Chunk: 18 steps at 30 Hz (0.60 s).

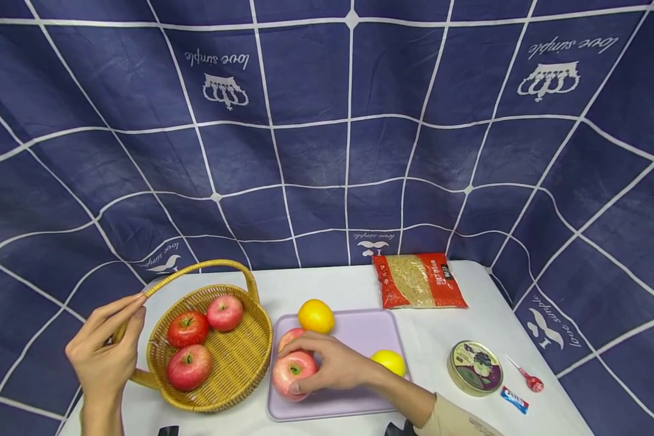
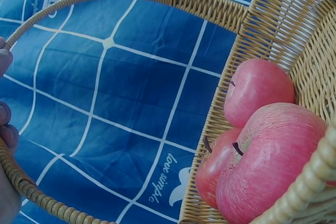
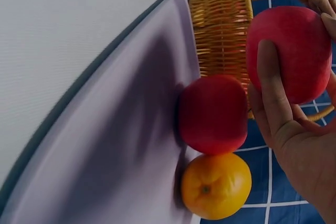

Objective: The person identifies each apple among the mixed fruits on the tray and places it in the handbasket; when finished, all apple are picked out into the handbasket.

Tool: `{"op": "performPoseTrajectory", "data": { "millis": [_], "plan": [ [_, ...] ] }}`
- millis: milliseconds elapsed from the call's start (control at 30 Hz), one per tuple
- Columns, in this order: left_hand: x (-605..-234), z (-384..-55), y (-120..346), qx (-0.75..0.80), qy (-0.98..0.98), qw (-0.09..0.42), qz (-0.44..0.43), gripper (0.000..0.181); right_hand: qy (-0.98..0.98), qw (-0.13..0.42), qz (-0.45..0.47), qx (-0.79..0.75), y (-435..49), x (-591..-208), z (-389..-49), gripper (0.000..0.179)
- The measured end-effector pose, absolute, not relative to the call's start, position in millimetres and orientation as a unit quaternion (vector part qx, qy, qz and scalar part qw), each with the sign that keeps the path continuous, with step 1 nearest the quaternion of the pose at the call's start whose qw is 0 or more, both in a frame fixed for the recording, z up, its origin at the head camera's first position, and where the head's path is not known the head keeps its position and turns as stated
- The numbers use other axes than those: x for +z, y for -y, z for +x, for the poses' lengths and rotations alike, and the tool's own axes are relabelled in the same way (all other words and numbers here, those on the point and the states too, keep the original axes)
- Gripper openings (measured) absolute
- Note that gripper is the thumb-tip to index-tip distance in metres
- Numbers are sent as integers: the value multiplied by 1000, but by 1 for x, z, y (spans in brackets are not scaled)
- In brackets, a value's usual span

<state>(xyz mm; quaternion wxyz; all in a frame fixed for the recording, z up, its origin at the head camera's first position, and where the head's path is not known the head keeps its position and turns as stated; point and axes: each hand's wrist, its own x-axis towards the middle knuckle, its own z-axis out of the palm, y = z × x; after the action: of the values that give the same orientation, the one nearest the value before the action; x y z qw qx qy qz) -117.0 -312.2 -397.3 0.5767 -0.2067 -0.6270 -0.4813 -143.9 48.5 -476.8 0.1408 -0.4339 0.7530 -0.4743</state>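
My left hand grips the arched handle of a round wicker basket at the left of the table. Inside the basket lie three red apples, one of them nearest me. With thumb and fingers my right hand holds a pink-red apple over the left side of a lilac tray. Partly hidden behind that hand, another apple rests on the tray. Beside it sits an orange, and a lemon lies at the tray's right, partly covered by the forearm.
A red-and-clear bag of grain lies at the back right. Farther right are a round tin, a red lollipop and a small blue-and-red wrapped candy. A blue checked curtain hangs behind the white table.
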Motion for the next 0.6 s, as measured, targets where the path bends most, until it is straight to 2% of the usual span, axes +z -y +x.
{"op": "performPoseTrajectory", "data": {
  "millis": [600],
  "plan": [
    [-397, -116, 312, -483, 630, 573, -203, 7, -737, 156, -404, -519, -18, -463, -160, 47]
  ]
}}
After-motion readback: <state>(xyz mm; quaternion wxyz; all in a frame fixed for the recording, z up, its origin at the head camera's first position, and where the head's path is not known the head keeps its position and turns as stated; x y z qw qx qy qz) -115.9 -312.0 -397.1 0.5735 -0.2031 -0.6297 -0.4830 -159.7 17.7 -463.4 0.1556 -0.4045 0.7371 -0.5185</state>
